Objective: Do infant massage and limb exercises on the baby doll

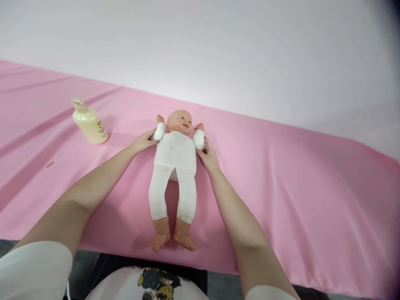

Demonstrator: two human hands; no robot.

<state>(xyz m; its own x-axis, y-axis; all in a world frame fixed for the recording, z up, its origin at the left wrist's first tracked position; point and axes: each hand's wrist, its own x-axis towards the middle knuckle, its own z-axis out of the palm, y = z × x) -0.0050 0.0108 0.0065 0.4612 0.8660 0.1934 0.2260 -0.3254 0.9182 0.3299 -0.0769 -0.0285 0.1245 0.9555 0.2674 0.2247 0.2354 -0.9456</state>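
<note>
A baby doll [175, 152] with a white cloth body lies on its back, its head away from me and its bare feet toward me. Its head is turned slightly to the right, and both its arms are raised beside the head. My left hand [145, 141] grips the doll's arm on the left, thumb toward the chest and fingers partly hidden behind the sleeve. On the other side, my right hand [209, 156] holds the other arm near the shoulder in the same way.
A pale yellow pump bottle [90, 125] stands on the left. Under everything spreads a pink cloth [250, 200] with loose folds, bearing a small reddish strip [50, 164] at left. Behind the cloth rises a white wall [200, 50].
</note>
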